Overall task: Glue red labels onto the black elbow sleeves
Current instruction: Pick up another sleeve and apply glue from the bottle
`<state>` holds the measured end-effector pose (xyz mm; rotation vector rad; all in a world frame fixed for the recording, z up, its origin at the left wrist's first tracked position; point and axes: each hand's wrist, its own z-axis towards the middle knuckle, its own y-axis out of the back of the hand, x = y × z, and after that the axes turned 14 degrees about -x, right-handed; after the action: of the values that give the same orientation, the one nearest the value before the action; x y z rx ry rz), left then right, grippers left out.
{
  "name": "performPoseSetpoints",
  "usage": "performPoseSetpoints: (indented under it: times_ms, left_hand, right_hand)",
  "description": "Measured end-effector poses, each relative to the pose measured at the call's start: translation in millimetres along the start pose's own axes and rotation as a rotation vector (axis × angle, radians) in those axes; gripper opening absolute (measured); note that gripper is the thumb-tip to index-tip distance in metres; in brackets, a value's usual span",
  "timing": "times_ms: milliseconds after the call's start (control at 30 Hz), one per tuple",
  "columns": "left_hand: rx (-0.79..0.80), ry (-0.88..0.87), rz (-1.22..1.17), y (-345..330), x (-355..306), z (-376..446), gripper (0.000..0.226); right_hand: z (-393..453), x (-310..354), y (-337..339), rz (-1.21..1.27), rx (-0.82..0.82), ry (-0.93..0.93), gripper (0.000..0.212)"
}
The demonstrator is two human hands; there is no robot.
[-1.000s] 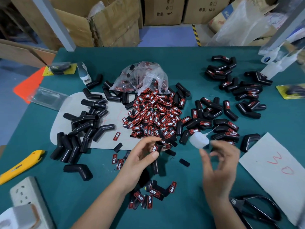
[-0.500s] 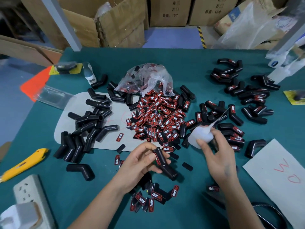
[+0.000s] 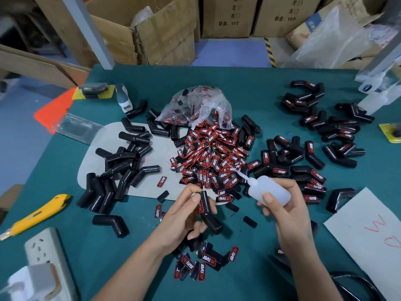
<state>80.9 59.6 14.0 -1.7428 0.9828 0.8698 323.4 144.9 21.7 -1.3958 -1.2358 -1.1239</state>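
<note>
the left hand (image 3: 182,216) is gripping a bare black sleeve (image 3: 207,211) just above the green table (image 3: 65,213), fingers wrapped around its bend. the right hand (image 3: 288,211) is clamping a white glue bottle (image 3: 269,189), nozzle pointing up-left toward the label pile (image 3: 212,157). plain sleeves (image 3: 121,170) are lying to the left, labelled sleeves (image 3: 314,148) to the right.
</note>
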Motion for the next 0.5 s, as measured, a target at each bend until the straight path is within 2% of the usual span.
performPoseSetpoints:
  times_ms: [267, 500]
  left_hand:
    - [-0.042, -0.017, 0.038, 3, 1, 2, 0.021]
    - [-0.022, -0.054, 0.044, 6, 0, 2, 0.014]
  right_hand:
    - [0, -2, 4, 0.009, -0.014, 0.002, 0.055]
    - [-5, 11, 8, -0.013, -0.015, 0.07, 0.033]
